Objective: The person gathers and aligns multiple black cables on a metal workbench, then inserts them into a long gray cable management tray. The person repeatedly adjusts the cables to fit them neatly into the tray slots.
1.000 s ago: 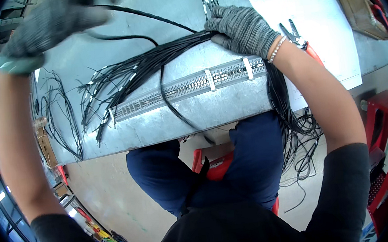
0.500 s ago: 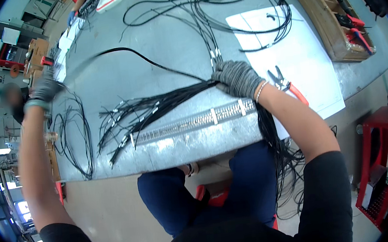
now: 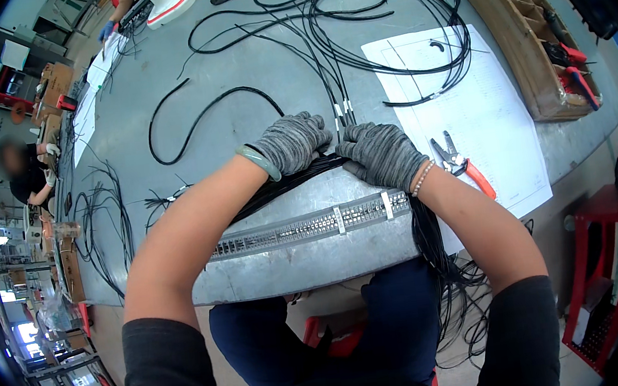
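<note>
Both my hands wear grey knitted gloves and meet at a bundle of thin black cables (image 3: pixel 279 193) on the metal table. My right hand (image 3: pixel 382 157) is closed around the bundle, its fingers wrapped over it. Close beside it my left hand (image 3: pixel 293 143) is closed, fingers curled, at a thicker black cable (image 3: pixel 239 89) that runs out from behind it and lies in an S-curve. The fingertips of the left hand are partly hidden. White-labelled cables (image 3: pixel 340 107) lead away from the right hand toward the far side. My left forearm covers part of the bundle.
In front of the bundle lies a clear strip of small metal parts (image 3: pixel 301 228). Red-handled pliers (image 3: pixel 464 167) rest on paper sheets (image 3: pixel 497 120) at right, near a wooden compartment box (image 3: pixel 508 44). Coiled cables (image 3: pixel 387 4) lie beyond; loose wires (image 3: pixel 103 207) at left. Other people work at far left.
My left hand has come from the far left to the bundle, next to my right hand. The thicker cable, stretched leftward before, now lies curved on the table. My right hand stays at the bundle.
</note>
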`<state>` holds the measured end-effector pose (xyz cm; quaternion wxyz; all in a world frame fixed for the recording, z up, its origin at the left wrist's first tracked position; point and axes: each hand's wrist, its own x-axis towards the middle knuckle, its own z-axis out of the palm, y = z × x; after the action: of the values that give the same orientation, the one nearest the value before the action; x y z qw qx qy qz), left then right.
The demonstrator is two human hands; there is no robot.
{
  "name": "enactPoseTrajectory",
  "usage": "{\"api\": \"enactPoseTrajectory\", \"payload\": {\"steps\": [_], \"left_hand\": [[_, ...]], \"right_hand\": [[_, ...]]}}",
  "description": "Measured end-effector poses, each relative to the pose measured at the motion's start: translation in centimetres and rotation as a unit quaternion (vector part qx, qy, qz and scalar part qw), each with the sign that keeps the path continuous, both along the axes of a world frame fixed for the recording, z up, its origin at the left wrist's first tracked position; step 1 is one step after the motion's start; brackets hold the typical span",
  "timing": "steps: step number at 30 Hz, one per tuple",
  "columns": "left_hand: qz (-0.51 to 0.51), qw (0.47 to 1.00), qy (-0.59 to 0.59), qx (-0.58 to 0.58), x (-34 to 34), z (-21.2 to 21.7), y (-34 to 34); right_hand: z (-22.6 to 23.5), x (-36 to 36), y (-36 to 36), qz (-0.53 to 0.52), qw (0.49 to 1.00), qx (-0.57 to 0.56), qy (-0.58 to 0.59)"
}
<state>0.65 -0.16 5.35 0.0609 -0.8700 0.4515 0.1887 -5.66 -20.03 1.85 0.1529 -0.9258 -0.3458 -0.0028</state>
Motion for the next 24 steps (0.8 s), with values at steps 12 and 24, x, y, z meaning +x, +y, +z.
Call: {"api": "enactPoseTrajectory", "payload": {"steps": [12,24], "left_hand": [[0.141,0.983,0.115,-0.036,-0.8,0.2,0.7],[0.202,0.96,-0.026,-0.192,-5.1,-0.5,0.2]], "right_hand": [[0.4,0.1,0.2,0.001,0.999,-0.013,0.035],[0.2,-0.1,0.0,-0.007,1.0,0.002,-0.004]]}}
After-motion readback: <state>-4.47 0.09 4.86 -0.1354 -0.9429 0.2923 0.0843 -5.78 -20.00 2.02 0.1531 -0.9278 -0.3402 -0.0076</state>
